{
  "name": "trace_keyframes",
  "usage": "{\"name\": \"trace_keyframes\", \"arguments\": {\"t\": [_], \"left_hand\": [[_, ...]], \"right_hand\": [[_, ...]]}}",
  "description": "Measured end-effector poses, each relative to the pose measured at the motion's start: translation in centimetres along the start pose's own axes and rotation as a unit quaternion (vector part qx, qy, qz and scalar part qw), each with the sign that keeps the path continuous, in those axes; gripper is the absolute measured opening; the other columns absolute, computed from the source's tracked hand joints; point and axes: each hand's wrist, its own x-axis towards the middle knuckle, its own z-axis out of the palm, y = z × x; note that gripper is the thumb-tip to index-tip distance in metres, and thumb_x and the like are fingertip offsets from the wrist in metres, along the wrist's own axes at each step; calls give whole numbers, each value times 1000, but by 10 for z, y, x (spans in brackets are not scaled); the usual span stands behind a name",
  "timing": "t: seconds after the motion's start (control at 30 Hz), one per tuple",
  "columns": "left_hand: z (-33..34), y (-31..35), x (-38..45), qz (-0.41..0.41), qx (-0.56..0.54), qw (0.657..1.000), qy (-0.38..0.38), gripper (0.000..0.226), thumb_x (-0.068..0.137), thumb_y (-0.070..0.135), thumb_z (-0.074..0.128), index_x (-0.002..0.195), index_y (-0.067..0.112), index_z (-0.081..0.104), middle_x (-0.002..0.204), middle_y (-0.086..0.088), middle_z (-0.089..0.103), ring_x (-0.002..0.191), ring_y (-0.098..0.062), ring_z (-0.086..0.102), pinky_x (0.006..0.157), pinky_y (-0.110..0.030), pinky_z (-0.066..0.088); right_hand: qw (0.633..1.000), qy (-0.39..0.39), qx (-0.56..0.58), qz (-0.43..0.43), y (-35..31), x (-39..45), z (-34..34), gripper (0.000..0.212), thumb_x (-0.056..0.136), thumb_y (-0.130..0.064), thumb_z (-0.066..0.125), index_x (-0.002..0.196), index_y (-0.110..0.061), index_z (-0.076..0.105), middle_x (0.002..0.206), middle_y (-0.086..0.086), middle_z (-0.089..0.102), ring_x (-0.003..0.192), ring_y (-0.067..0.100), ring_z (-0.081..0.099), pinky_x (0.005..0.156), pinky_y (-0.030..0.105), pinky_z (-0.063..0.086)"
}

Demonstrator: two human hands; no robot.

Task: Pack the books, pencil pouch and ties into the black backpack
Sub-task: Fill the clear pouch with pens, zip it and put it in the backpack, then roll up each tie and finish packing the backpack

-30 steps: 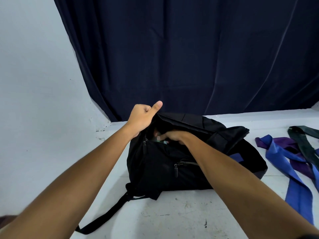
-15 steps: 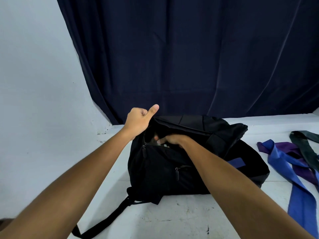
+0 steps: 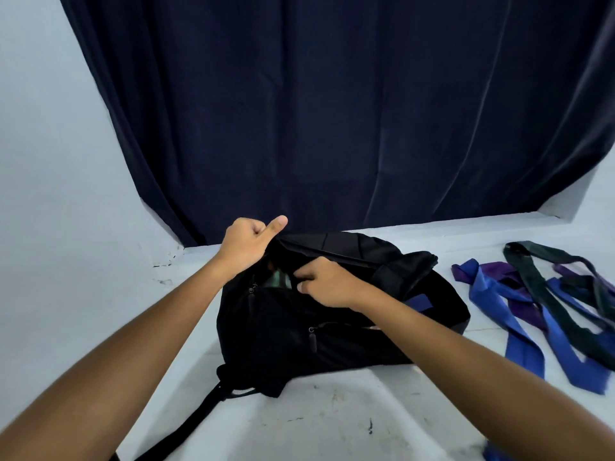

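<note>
1. At the mouth of the black backpack (image 3: pixel 316 331), the left hand (image 3: pixel 248 246) is curled into a fist around the upper flap of the bag, with the thumb sticking up, and it holds the opening lifted.
2. Just beside it, the right hand (image 3: pixel 327 284) sits at the same opening. Its fingers are bent and seem to pinch the black fabric at the edge, or something just inside; I cannot tell which, because the fingertips are partly hidden in the dark cloth.
3. Between the two hands, inside the bag, a small greenish surface (image 3: pixel 278 280) shows. It may be a book or the pouch, but it is too little to say for sure.
4. The backpack lies on its side on the white surface (image 3: pixel 332 417), with one strap (image 3: pixel 186 424) running toward the person.
5. To the right of the bag, well apart from both hands, the ties (image 3: pixel 545 307) lie in a loose heap: blue, purple and dark green ones, crossing over each other.
6. No books and no pencil pouch lie on the surface, so in my judgement they are probably already inside. This is a guess only.
7. What is left, as far as I can see, is the ties: none of them is in the bag yet. After them the bag is perhaps to be closed.
</note>
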Motion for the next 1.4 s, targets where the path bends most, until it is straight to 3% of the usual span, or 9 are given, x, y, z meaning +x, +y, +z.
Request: {"name": "trace_keyframes", "arguments": {"t": [0.07, 0.17, 0.33, 0.6, 0.77, 0.93, 1.07, 1.23, 1.4], "left_hand": [[5, 3, -3, 18, 22, 1000, -11, 64, 77, 68, 51, 51, 18, 21, 44, 10, 21, 40, -9, 25, 53, -26, 32], [14, 4, -6, 29, 60, 997, -45, 64, 73, 70, 53, 52, 14, 31, 48, 3, 32, 46, -9, 34, 57, -28, 38], [47, 35, -18, 70, 78, 994, -18, 50, 74, 57, 73, 64, 14, 50, 59, -3, 55, 55, -17, 50, 63, -40, 50], [195, 129, -46, 155, -59, 975, -149, 35, 76, 46, 77, 65, 19, 57, 62, 4, 60, 55, -6, 49, 58, -17, 43], [329, 160, -57, 16, -108, 957, -269, 36, 89, 42, 66, 77, 7, 65, 66, -1, 58, 65, -14, 53, 66, -32, 48], [412, 161, -64, -159, -109, 955, -225, 41, 95, 43, 56, 75, 7, 56, 75, -12, 65, 68, -28, 60, 65, -38, 52], [428, 165, -68, -277, -161, 928, -192, 32, 99, 36, 51, 80, 11, 47, 74, -11, 61, 56, -23, 57, 46, -28, 50], [446, 167, -58, -342, -170, 911, -158, 29, 95, 31, 60, 77, 10, 49, 70, -13, 60, 56, -26, 60, 47, -31, 53], [468, 161, -46, -350, -72, 922, -151, 52, 69, 44, 84, 79, 8, 48, 70, -13, 65, 50, -24, 61, 41, -24, 43]], "right_hand": [[1000, -18, -6, -22, 0, -31, -16, 12, 92, -11, 60, 89, -8, 71, 69, -9, 54, 64, 6, 50, 74, 26, 44], [999, -30, 15, -25, 3, -70, -44, 28, 93, -14, 63, 120, -13, 68, 108, -5, 72, 94, 9, 68, 91, 24, 54], [988, 81, 123, 34, 49, -117, -98, 20, 92, -3, 60, 110, -7, 69, 105, 15, 72, 92, 23, 72, 78, 31, 58], [949, 227, 95, 198, 186, -190, -165, 19, 88, 10, 52, 92, -1, 68, 88, 18, 69, 70, 23, 67, 63, 28, 56], [936, 199, 25, 289, 277, -204, -163, 11, 85, -11, 73, 84, -2, 67, 84, 17, 71, 63, 20, 65, 69, 39, 58], [944, 124, -50, 300, 315, -187, -161, 34, 82, -39, 75, 80, -12, 55, 80, 5, 62, 67, 21, 59, 55, 31, 48], [956, 115, -70, 263, 333, -183, -157, 23, 87, -29, 71, 79, -13, 56, 81, 4, 60, 70, 20, 55, 60, 31, 47], [970, 116, 21, 211, 346, -188, -167, 23, 85, -19, 75, 65, -16, 63, 78, 6, 69, 69, 19, 63, 66, 35, 55], [958, 126, 139, 218, 349, -203, -194, 11, 89, -14, 70, 79, -11, 66, 70, 7, 67, 41, 10, 55, 47, 23, 50]]}}
